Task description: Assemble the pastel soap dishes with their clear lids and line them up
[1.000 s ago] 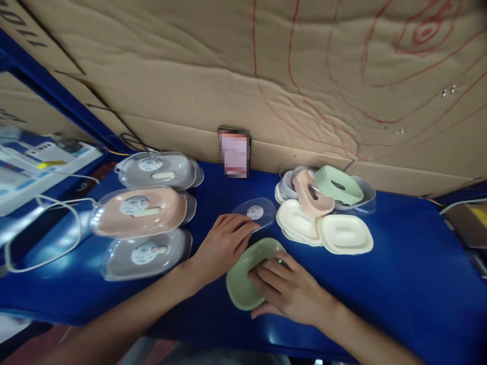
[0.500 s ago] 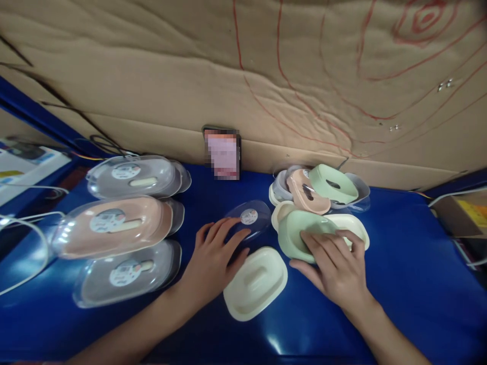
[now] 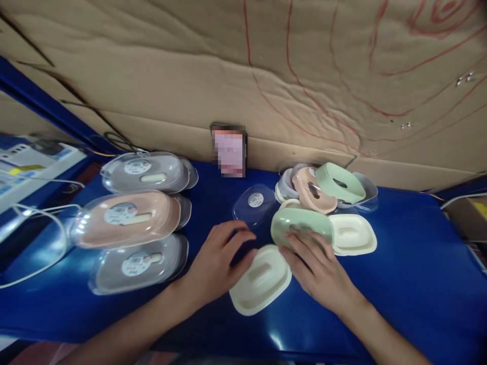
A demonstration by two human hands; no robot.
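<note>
My left hand (image 3: 226, 256) is above the blue table, fingers apart and slightly curled, holding nothing. Its fingertips hover at the left edge of an oval cream dish (image 3: 261, 279) with a raised ridge. Beyond them lies a clear plastic lid (image 3: 253, 208) with a round sticker. My right hand (image 3: 314, 261) grips a pale green oval dish (image 3: 304, 219), its slightly blurred fingers over the inside and the thumb by the near rim. Part of a second cream dish (image 3: 353, 235) shows to the right of the green one.
On the left lie lidded grey (image 3: 142, 172) and peach (image 3: 125, 220) soap boxes in several stacks. A pile with a peach tray (image 3: 314, 190) and a slotted green tray (image 3: 340, 183) stands at the back right. A phone (image 3: 230, 152) leans on the cardboard wall (image 3: 171, 91). White cables (image 3: 36, 276) run along the left.
My left hand has drawn back off the clear lid toward the near cream dish. My right hand has shifted the green dish leftward, uncovering more of the right cream dish. The view has shifted slightly.
</note>
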